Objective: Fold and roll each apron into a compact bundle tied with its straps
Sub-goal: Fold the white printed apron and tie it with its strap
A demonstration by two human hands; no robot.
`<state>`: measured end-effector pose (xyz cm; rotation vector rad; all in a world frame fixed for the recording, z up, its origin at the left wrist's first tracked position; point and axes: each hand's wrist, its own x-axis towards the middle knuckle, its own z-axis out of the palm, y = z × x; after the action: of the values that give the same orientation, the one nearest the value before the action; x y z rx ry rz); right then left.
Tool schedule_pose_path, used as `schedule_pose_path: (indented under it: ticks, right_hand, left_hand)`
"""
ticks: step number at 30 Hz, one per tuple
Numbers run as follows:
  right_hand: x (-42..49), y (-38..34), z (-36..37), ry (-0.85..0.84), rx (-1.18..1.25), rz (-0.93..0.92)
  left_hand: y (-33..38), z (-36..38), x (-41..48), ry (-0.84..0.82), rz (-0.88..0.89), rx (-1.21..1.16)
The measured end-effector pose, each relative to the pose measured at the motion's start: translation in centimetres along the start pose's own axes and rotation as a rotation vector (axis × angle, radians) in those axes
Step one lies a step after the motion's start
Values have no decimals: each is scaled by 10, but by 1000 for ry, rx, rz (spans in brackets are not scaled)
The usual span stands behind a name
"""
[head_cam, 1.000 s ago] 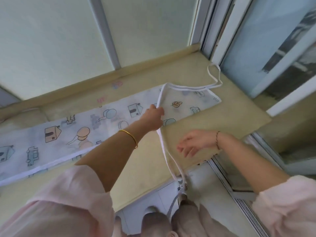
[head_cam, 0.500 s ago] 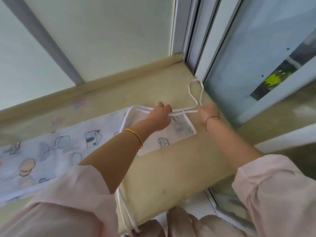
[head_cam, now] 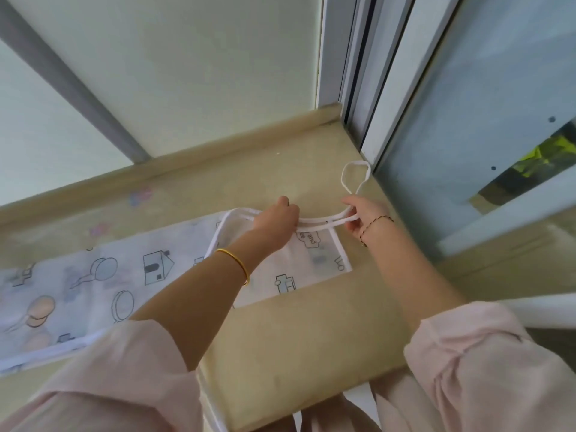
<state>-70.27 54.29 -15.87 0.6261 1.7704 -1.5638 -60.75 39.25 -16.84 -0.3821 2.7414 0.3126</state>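
apron (head_cam: 93, 285) lies folded in a long strip on ledge (head_cam: 296, 338), left to centre of frame. left hand (head_cam: 276, 213) grips straps (head_cam: 321, 220) at strip's right end; right hand (head_cam: 364, 216) pinches them just beside. fold looks done; roll & tie not yet begun.

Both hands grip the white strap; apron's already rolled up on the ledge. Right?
Not rolled: the head view shows the apron lying flat as a long strip on the ledge. Left hand and right hand do grip the white strap.
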Motion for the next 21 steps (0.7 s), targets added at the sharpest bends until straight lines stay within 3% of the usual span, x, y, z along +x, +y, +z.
schedule_pose_path:
  ticks: [4, 9, 13, 15, 17, 19, 21]
  right_hand:
    - [-2, 10, 5, -53, -95, -114]
    - [-5, 16, 6, -80, -296, -242]
    - [-2, 22, 9, 15, -325, -313]
    - [-3, 20, 12, 57, -229, -376]
    - [-9, 18, 21, 96, -215, -559]
    - [-17, 20, 31, 113, -431, -835]
    - [-24, 33, 45, 44, -812, -1018]
  left_hand:
    - [-3, 3, -1, 122, 43, 41]
    - [-3, 8, 2, 155, 66, 148]
    - [-4, 11, 4, 185, 85, 179]
    - [-4, 14, 2, 230, 61, 78]
    - [-5, 14, 1, 238, -18, -84]
    - [-9, 13, 3, 230, -42, -262]
    - [-15, 9, 3, 217, -136, -675]
